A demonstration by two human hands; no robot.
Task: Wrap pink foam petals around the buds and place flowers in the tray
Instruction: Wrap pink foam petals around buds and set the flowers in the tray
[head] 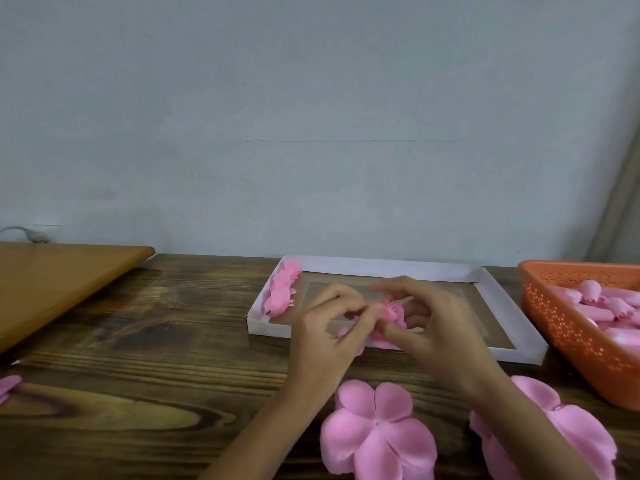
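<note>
A pink bud with foam petals partly round it is held between both hands, above the near edge of the white tray. The left hand, at the bud's 9 o'clock, pinches a petal edge with curled fingers. The right hand, at 3 o'clock, grips the bud between thumb and bent fingers. At 10 o'clock, finished flowers lie in a row along the tray's left wall. At 3 o'clock, beyond the tray, an orange basket holds loose buds. At 6 o'clock a flat petal sheet lies on the dark wooden table, and at 5 o'clock a second petal pile lies partly under the right forearm. A lighter board sits far off at 9 o'clock.
</note>
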